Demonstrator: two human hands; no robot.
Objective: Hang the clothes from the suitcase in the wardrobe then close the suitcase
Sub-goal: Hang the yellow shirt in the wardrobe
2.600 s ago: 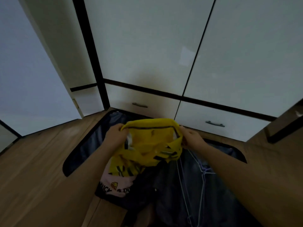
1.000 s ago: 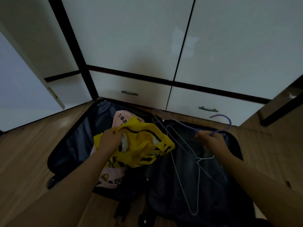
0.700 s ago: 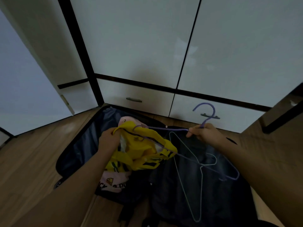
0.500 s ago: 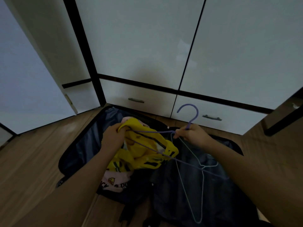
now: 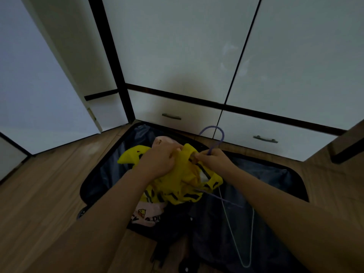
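Note:
An open dark suitcase [image 5: 102, 174] lies on the wooden floor before the wardrobe. Above it my left hand [image 5: 159, 162] grips a yellow garment with black markings [image 5: 177, 184] at its collar. My right hand [image 5: 214, 160] holds a purple hanger [image 5: 213, 134] by the neck; its hook stands up and one arm is pushed inside the garment, the other end showing below it. A pink garment with a duck print [image 5: 147, 213] lies in the suitcase under the yellow one.
A pale wire hanger [image 5: 250, 233] lies on the dark lining in the right half of the suitcase. White wardrobe doors [image 5: 177, 46] and two drawers with handles [image 5: 171, 116] stand just behind. A white open door [image 5: 29, 85] is at the left.
My right hand picked the purple hanger up from the suitcase and brought it left to the yellow garment. The hanger's arm has gone inside the garment, and my two hands are now close together.

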